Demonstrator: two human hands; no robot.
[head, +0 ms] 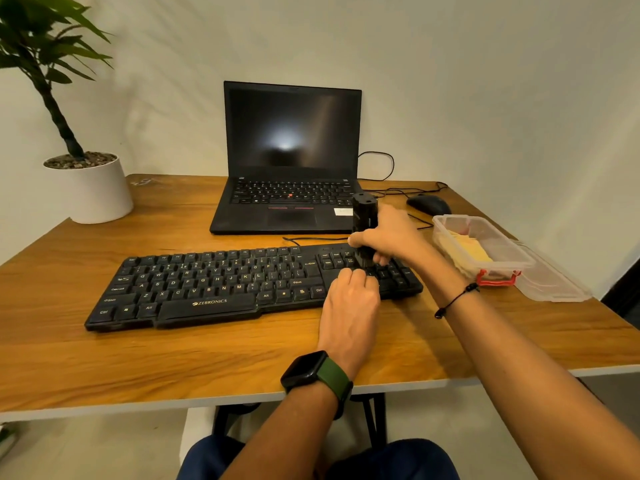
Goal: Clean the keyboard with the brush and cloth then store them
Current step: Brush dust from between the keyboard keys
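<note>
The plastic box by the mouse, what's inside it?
Inside the open plastic box lies a folded yellow cloth. Whatever is underneath the cloth is hidden.

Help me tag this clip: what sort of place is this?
Probably a home or small office desk: a wooden table carries a laptop, an external keyboard and a mouse.
</note>
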